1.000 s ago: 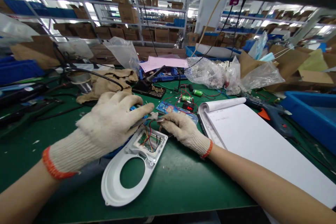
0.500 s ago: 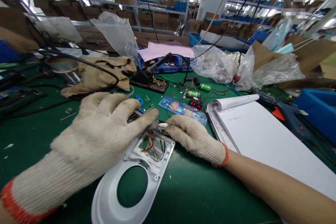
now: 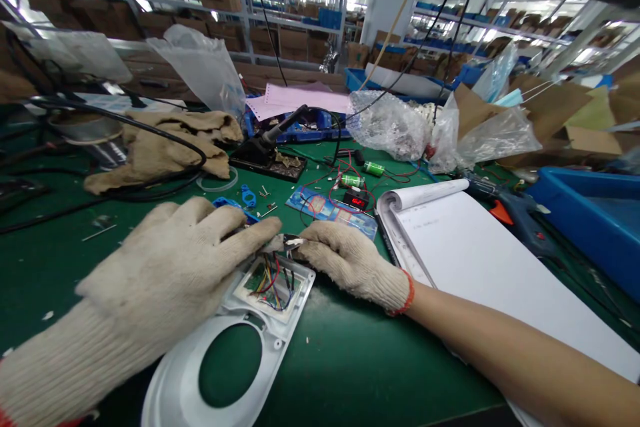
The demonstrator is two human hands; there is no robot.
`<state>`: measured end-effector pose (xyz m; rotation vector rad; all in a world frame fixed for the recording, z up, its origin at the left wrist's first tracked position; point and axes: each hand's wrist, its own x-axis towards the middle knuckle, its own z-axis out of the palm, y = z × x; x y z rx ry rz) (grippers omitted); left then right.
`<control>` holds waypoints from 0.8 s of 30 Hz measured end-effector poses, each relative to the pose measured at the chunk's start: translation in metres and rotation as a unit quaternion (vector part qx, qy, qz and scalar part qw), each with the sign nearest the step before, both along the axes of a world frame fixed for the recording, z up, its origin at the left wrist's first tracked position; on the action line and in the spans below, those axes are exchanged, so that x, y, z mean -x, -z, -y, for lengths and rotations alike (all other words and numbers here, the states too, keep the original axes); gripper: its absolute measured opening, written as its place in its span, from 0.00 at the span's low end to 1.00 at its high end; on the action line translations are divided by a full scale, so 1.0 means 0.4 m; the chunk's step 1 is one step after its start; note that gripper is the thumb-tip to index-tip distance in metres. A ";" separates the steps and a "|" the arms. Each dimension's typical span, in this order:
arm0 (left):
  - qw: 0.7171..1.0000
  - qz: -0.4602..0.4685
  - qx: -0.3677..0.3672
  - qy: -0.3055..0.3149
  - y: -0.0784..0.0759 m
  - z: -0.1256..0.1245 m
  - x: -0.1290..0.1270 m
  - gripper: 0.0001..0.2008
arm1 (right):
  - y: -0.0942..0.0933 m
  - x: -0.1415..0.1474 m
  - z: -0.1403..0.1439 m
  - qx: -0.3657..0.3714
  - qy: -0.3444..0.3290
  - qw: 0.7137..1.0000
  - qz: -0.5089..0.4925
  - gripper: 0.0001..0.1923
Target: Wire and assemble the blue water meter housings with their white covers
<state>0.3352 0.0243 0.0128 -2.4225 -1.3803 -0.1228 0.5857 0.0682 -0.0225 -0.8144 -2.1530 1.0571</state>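
A white plastic housing [image 3: 273,337] with a large round hole lies on the green bench; wires and a circuit board [image 3: 256,277] show in its square recess. My left hand [image 3: 165,273], in a cream knit glove, is closed around blue-handled pliers [image 3: 273,244], mostly hidden by the fingers. The metal jaws point right at the housing's far end. My gloved right hand [image 3: 350,260] pinches a small dark piece with a white end [image 3: 295,242] against the jaws. Its exact kind I cannot make out.
Beyond the hands are a soldering iron in its stand [image 3: 273,140], green batteries [image 3: 353,181] and a red-digit meter [image 3: 356,199]. A notepad [image 3: 470,260] lies right, before a power drill [image 3: 525,217] and a blue bin [image 3: 590,213]. A brown cloth [image 3: 165,150] lies left.
The whole view has shifted, so the bench things and hands appear further left. Both hands keep nearly the same pose at the housing's far end. The meter's red digits differ.
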 end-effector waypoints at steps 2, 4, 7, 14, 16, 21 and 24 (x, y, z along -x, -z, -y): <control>1.000 0.008 0.012 0.005 0.002 -0.002 0.004 0.24 | 0.003 0.000 -0.001 -0.006 0.003 1.000 0.000 0.12; 1.000 0.019 0.020 0.001 0.000 -0.001 0.002 0.24 | 0.003 0.001 -0.002 -0.013 0.005 1.000 -0.001 0.13; 0.998 0.039 0.044 -0.005 -0.009 0.003 -0.005 0.24 | 0.000 0.001 -0.004 -0.020 0.010 1.000 -0.001 0.13; 0.997 0.036 0.066 -0.013 -0.026 0.004 -0.013 0.23 | -0.007 0.003 -0.002 -0.030 0.019 0.999 -0.009 0.11; 1.000 0.015 0.019 -0.012 -0.031 0.008 -0.017 0.23 | -0.007 0.004 -0.004 -0.031 0.019 0.999 -0.008 0.11; 0.999 -0.025 -0.007 -0.024 -0.035 0.022 -0.026 0.23 | -0.008 0.005 -0.008 -0.018 0.014 1.000 -0.009 0.14; 0.998 0.005 0.049 -0.031 -0.026 0.020 -0.022 0.23 | -0.009 0.005 -0.006 -0.020 0.016 1.000 -0.008 0.13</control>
